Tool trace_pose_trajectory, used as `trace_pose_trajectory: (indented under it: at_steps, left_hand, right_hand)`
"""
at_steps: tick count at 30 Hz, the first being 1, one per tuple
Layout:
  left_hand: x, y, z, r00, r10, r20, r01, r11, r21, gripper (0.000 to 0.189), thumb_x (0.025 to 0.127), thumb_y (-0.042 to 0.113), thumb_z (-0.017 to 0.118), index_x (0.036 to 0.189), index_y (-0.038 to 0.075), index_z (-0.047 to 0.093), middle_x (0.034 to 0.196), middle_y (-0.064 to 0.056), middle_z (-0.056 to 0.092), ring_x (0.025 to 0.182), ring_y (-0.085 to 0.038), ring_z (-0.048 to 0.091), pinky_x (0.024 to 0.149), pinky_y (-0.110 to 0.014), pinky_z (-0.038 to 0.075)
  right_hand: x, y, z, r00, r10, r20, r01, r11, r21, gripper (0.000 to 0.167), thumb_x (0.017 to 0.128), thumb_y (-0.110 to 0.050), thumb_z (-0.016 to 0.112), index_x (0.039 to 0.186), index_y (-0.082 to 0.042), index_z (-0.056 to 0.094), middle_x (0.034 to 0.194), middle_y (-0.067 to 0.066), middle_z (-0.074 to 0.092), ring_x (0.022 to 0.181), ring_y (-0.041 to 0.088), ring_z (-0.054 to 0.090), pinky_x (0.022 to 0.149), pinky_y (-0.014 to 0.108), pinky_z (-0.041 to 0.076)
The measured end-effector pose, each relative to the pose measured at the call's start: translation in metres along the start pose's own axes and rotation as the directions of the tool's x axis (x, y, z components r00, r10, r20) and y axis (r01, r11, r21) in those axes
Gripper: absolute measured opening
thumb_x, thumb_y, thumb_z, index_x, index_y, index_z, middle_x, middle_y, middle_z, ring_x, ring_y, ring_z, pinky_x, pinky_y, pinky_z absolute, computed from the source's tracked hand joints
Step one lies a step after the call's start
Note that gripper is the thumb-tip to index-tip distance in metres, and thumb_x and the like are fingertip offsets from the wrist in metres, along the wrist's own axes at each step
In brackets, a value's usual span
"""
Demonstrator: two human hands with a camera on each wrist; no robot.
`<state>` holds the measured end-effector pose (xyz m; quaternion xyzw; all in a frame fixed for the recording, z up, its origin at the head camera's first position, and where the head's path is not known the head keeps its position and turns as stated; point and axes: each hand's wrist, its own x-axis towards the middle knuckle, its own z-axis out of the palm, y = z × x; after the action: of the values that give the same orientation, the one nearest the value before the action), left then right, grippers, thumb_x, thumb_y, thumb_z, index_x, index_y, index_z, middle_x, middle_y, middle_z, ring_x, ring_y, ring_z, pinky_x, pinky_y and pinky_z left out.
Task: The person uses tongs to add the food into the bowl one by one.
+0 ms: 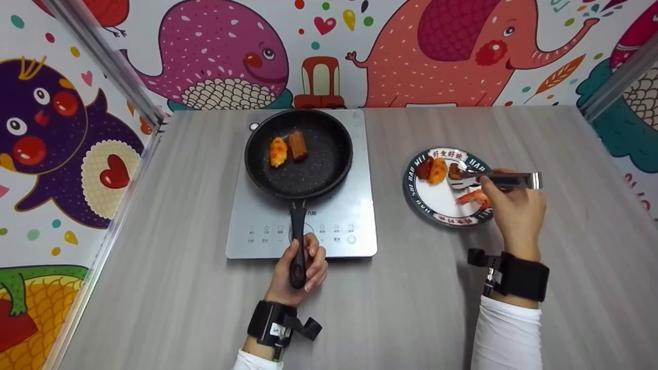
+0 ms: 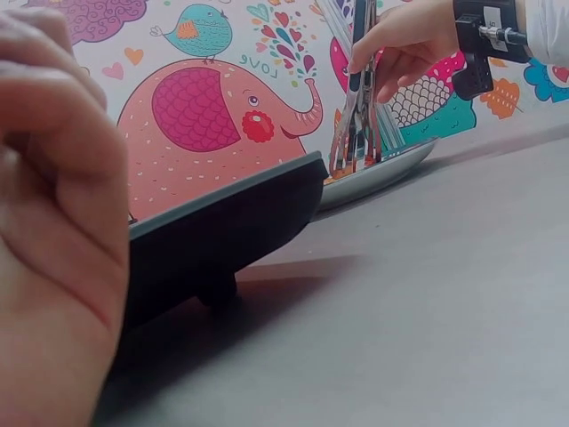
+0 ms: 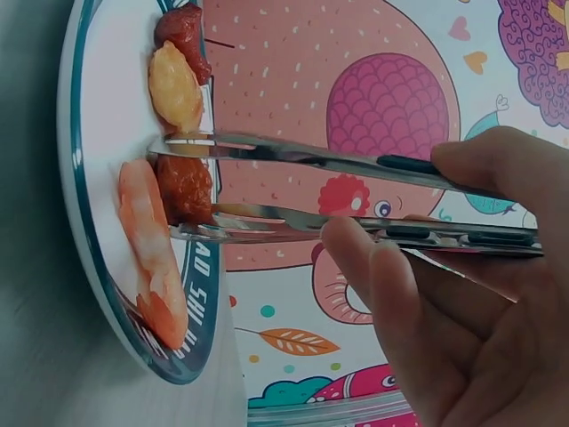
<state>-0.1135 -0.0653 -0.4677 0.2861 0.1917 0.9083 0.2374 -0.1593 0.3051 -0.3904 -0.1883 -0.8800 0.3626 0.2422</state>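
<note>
My left hand (image 1: 303, 267) grips the black handle of a frying pan (image 1: 324, 174), which sits on a silver induction cooktop (image 1: 365, 216). Inside the pan lie a yellow-orange food piece (image 1: 278, 152) and a brown ridged piece (image 1: 297, 146). My right hand (image 1: 519, 216) holds metal tongs (image 3: 293, 156) over a plate (image 1: 452, 223) with a dark rim. The tongs' tips are spread around a reddish-brown food piece (image 3: 185, 189). Beside it on the plate are a shrimp (image 3: 153, 253), another yellow-orange piece (image 3: 175, 87) and a dark red piece (image 3: 182, 40).
All of this stands on a grey wood-grain table (image 1: 169, 216). Walls printed with cartoon animals (image 1: 221, 51) close off the back and both sides. The plate stands to the right of the cooktop, with bare tabletop (image 1: 390, 288) in front.
</note>
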Motion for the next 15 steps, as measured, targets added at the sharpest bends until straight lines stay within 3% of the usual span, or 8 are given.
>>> trace_pose_trajectory:
  at_steps: [5,9,15]
  left_hand:
    - [-0.003,0.001,0.005,1.000,0.012,-0.012,-0.012,1.000,0.006,0.029,0.094,0.036,0.035,0.093,0.010,0.045,0.060,0.000,0.035,0.041,-0.011,0.033,0.035,-0.021,0.025]
    - [-0.004,0.005,0.008,1.000,0.017,-0.013,-0.017,1.000,-0.004,0.028,0.094,0.035,0.036,0.093,0.009,0.045,0.061,0.000,0.037,0.040,-0.012,0.030,0.035,-0.020,0.025]
    - [0.004,0.005,0.008,1.000,-0.016,-0.005,0.016,1.000,-0.022,0.028,0.094,0.036,0.038,0.092,0.009,0.046,0.062,0.000,0.042,0.041,-0.013,0.029,0.037,-0.021,0.026]
  right_hand:
    - [-0.001,-0.006,0.001,1.000,-0.019,-0.001,0.019,0.999,-0.028,0.032,0.078,-0.037,0.065,0.095,-0.011,0.068,0.085,0.006,0.066,0.075,0.014,0.055,0.069,0.027,0.036]
    - [-0.004,-0.008,0.000,0.999,0.037,0.014,-0.036,0.998,-0.053,0.035,0.078,-0.042,0.063,0.095,-0.012,0.068,0.084,0.006,0.066,0.074,0.014,0.055,0.068,0.028,0.036]
    - [-0.004,-0.007,-0.010,0.994,0.107,-0.024,-0.108,0.993,-0.046,0.034,0.076,-0.045,0.064,0.093,-0.015,0.069,0.077,-0.001,0.065,0.060,0.007,0.056,0.059,0.020,0.039]
